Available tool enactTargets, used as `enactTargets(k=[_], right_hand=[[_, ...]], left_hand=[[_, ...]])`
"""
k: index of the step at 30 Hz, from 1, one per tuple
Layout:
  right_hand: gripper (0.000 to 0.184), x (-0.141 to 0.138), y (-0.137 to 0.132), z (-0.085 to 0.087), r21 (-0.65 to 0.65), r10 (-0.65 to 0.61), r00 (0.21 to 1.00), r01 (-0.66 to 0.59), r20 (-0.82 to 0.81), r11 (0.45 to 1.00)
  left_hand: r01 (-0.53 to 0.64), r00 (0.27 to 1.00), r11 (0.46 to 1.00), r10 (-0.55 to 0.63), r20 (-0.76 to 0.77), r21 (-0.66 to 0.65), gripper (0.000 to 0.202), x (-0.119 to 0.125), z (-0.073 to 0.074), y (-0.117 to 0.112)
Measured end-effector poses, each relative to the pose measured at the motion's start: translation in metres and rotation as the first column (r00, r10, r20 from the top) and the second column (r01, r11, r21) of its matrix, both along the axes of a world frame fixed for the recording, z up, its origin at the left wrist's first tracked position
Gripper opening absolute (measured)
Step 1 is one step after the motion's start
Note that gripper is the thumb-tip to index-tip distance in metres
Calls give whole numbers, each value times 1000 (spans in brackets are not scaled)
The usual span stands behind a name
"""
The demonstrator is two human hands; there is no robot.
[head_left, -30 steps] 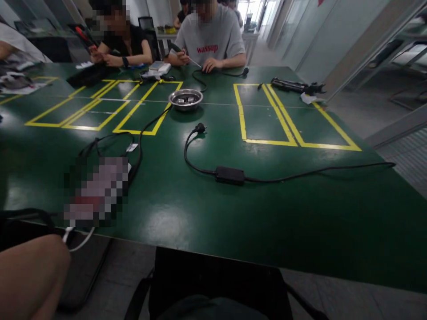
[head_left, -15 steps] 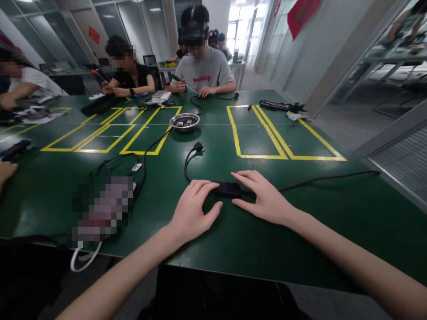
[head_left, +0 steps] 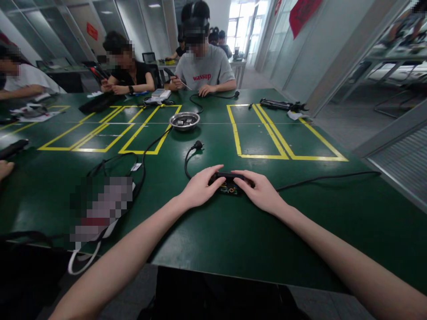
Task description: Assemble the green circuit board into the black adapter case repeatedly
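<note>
My left hand (head_left: 203,189) and my right hand (head_left: 258,189) grip the two ends of a black power adapter (head_left: 230,174), thumbs on the near side and fingers curled over the far side. A circuit board (head_left: 230,189) with small parts and an orange ring faces me just under the black casing. Whether the casing is fully apart from the board, I cannot tell. A black cord with a plug (head_left: 198,145) leads from behind my left hand, and another black cable (head_left: 327,178) runs right from my right hand.
Beyond my hands stands a metal bowl (head_left: 184,121) holding small metal pieces. A blurred-out object (head_left: 103,209) with a white loop lies left. Yellow tape (head_left: 263,156) marks the green table (head_left: 200,244). A folded black tripod-like item (head_left: 283,105) lies far right. People (head_left: 205,66) sit opposite.
Both hands have closed onto the adapter from an open pose around it. Its casing is raised or tipped, and the circuit board now shows where only smooth black casing was visible.
</note>
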State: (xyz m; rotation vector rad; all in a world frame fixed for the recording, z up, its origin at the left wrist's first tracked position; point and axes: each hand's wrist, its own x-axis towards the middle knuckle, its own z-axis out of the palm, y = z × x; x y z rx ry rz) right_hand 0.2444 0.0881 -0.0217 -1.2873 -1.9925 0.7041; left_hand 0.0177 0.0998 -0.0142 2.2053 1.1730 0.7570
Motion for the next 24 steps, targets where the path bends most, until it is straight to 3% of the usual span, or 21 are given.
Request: enactTargets(k=[7,11,15,18,21,24], right_hand=[[29,-8,20,-8,63,-161,983,156,85,986],[27,-13,21,-9,134,-282,943,261,176,956],[31,-12,16,-7,183,-338,927,309,161,933],[42,-6,11,-3,162,-243,963,223,114,961],[51,-1,7,0,208,-64,988,34,138,978],[45,1,6,2,221,48,968,-104,246,970]], left_hand=[[1,1000,997,0,-25,71,73,-5,0,-3],[4,993,994,8,-114,110,48,-10,6,-1],[74,974,996,-60,-219,57,33,-5,11,3],[43,990,999,-38,-135,32,29,4,10,6],[118,993,993,-118,-10,18,16,11,4,8],[148,989,986,-145,-35,77,18,14,1,7]])
